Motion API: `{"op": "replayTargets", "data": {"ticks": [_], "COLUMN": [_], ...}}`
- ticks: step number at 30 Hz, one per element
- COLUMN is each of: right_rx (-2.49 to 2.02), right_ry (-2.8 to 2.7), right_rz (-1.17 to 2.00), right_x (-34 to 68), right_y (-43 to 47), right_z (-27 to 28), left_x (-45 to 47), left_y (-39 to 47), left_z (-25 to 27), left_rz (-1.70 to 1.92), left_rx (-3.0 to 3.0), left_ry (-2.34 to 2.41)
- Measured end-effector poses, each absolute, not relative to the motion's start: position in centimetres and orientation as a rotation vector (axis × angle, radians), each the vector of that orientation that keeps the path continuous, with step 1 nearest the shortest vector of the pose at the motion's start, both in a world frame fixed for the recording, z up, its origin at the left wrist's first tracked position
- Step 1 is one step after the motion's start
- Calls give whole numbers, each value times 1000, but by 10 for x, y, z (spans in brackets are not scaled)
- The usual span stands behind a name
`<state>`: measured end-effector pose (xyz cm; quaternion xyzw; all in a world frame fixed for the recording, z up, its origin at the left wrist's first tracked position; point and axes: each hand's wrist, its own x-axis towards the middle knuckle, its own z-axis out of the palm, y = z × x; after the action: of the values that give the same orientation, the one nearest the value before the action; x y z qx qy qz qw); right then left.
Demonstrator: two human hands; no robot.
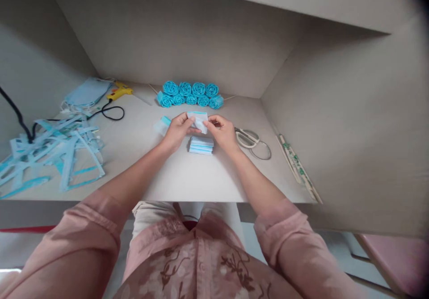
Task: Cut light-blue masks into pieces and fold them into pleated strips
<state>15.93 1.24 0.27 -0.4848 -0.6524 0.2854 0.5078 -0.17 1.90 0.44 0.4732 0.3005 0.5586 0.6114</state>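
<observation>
Between my two hands, above the middle of the table, is a small piece of pale blue face-mask fabric point(200, 119) with a brighter blue top edge. My left hand point(178, 131) pinches its left side, thumb in front. On the opposite side my right hand point(221, 131) grips the fabric between thumb and fingers. Just below lies a neat stack of folded mask pieces point(201, 145), white and blue in layers. Another blue and translucent piece point(162, 124) rests left of my left hand, partly hidden by it. Scissors point(247, 138) with cream handles lie beside my right hand.
Two rows of blue fabric roses point(191, 94) stand at the back. A yellow glue gun point(119, 91) with a black cord lies near a pile of face masks point(87, 92). Cut mask strips point(67, 151) cover the left side. Thin sticks with green bits point(298, 167) lie along the right wall.
</observation>
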Motion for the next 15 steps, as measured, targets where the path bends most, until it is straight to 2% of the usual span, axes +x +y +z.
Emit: {"op": "replayTargets", "data": {"ticks": [5, 8, 13, 15], "right_rx": [-1138, -1250, -2062, -2292], "right_ry": [-1771, -1995, -2284, -2348], "right_rz": [638, 494, -46, -121], "right_x": [166, 186, 240, 254], "right_y": [18, 19, 9, 3], "right_z": [13, 28, 47, 46], "left_x": [-4, -8, -16, -18], "left_y": [23, 27, 35, 37], "left_z": [-1, -3, 1, 3], "left_rz": [1302, 1342, 1401, 1396], "left_rx": [1078, 995, 804, 753], "left_ry": [707, 732, 737, 730]}}
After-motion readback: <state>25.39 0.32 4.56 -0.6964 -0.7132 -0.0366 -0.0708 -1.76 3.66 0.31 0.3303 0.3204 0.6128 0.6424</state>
